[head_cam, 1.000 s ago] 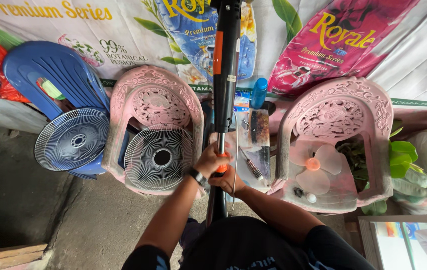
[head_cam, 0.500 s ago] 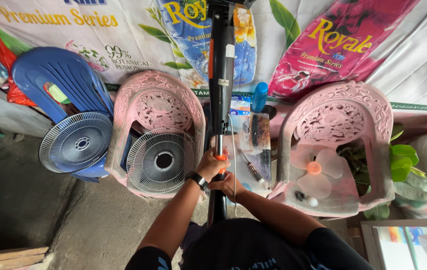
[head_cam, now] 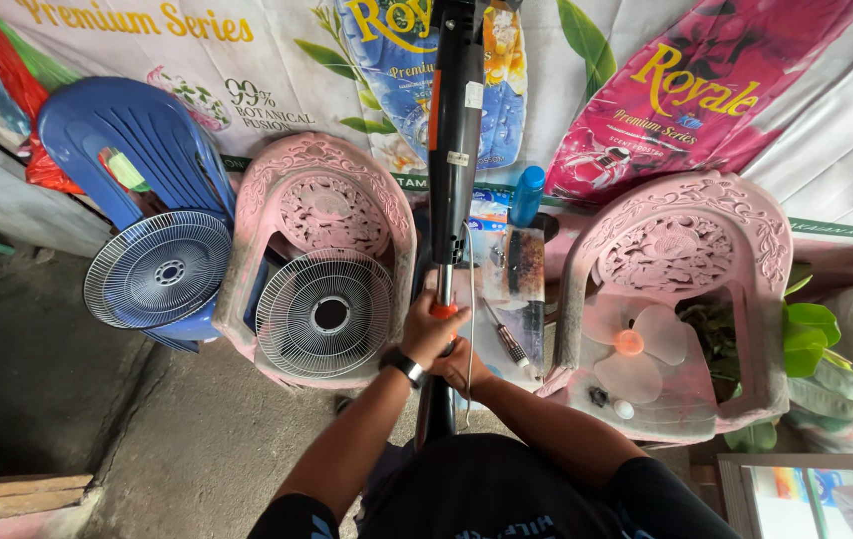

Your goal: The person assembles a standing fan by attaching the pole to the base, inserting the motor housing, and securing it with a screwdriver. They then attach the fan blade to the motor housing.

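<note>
The fingers of the left hand are curled shut around the black fan pole at its orange collar, the wrist bearing a dark watch and the forearm running up from the lower left. At the far left a blue plastic chair stands on the concrete floor, with a round grey fan grille propped upright against its seat. Next to it a pink plastic chair holds a second wire fan grille, tilted back against its seat and just beside the left hand. The pole rises in the middle, between the two pink chairs, steeply toward the camera, its upper end cut off by the top edge of the view. The right hand sits just below the left one and touches it, wrapped around the lower part of the pole with its fingers closed, the right forearm coming in from the lower right. A thin white cord hangs beside the pole. Just right of the hands lie a screwdriver and a blue-capped bottle. Further right, the other pink chair carries a pale pink fan blade on its seat, and green leaves show at its right side.
</note>
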